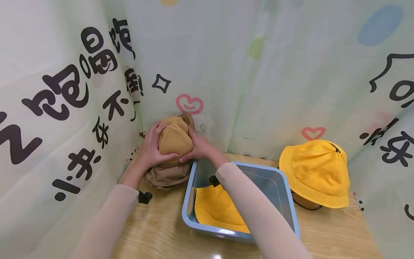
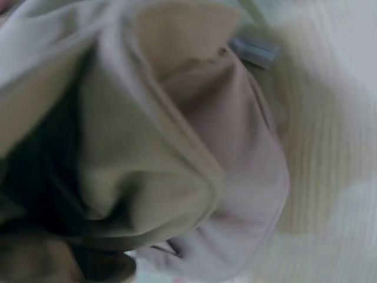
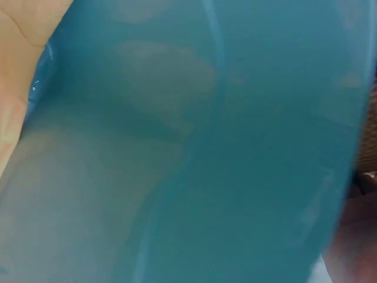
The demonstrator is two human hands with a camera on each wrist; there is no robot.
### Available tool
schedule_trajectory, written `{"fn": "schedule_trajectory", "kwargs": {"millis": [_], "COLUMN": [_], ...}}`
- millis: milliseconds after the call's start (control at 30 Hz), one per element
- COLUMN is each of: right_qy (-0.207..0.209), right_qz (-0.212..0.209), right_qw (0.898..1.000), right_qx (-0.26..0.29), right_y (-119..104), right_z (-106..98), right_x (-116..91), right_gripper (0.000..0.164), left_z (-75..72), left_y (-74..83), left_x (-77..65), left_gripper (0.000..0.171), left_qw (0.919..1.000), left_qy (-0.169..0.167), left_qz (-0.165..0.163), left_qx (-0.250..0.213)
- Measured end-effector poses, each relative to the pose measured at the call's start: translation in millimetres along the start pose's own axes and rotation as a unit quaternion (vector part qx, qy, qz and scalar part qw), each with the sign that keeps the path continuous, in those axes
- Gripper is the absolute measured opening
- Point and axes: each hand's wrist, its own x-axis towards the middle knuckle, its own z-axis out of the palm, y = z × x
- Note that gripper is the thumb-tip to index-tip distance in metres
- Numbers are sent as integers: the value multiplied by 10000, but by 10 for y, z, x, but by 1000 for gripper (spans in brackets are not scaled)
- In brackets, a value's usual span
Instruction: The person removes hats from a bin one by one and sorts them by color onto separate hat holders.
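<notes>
My left hand (image 1: 151,147) and right hand (image 1: 199,145) hold a tan knit hat (image 1: 175,138) between them at the back left, thumbs toward me and close together. Under and behind it is a brown cloth hat (image 1: 168,175) with a soft, drooping brim; what supports it is hidden. In the left wrist view the folds of a brown cloth brim (image 2: 235,159) fill much of the blurred picture. A part of my right hand (image 3: 353,242) shows at the right edge of the right wrist view, past the tub's wall.
A blue plastic tub (image 1: 291,205) stands below my right forearm, with a yellow hat (image 1: 216,208) lying inside. Right of it, another yellow bucket hat (image 1: 315,172) sits on a dark, rounded stand. The wooden table (image 1: 155,230) is bordered by printed curtains (image 1: 258,90).
</notes>
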Motion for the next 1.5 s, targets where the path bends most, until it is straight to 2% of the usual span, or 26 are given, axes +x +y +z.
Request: {"fn": "schedule_trajectory", "kwargs": {"millis": [100, 167, 300, 400, 533, 700, 800, 933, 1067, 1167, 1500], "right_qy": [28, 25, 3, 60, 147, 26, -49, -116, -94, -94, 36], "right_qz": [119, 174, 69, -75, -212, -159, -78, -12, 136, 152, -127], "right_qw": [9999, 9998, 9999, 9992, 9987, 9991, 9988, 9990, 9995, 9996, 9998], "right_qx": [-72, -64, 138, 376, 439, 396, 477, 426, 273, 198, 118], "right_y": [61, 93, 116, 96, 36, -14, -15, 22, 59, 59, -11], "right_z": [41, 66, 81, 49, -28, -82, -79, -28, 33, 42, -80], "right_x": [-20, -37, -70, -91, -90, -56, -50, -30, -29, -44, -112], "right_gripper": [141, 141, 139, 135, 132, 130, 129, 130, 132, 133, 131], "left_z": [82, 112, 64, -60, -208, -220, -171, -71, 3, 0, -130], "left_y": [-17, -21, -12, 43, 129, 148, 117, 37, -33, -50, 141], "left_x": [-87, -126, -141, -62, 129, 249, 231, 135, 36, 17, 131], "left_gripper": [114, 114, 113, 109, 103, 101, 102, 104, 103, 102, 110], "left_qw": [9996, 9994, 9999, 9995, 9977, 9966, 9970, 9984, 9977, 9971, 9990], "left_qy": [242, 280, 86, -188, -484, -717, -637, -326, -34, 11, -427], "left_qz": [146, 199, 67, -102, -138, -198, -230, -259, -234, -175, 111], "left_qx": [-17, -65, -104, -247, -443, -364, -372, -371, -631, -738, 72]}}
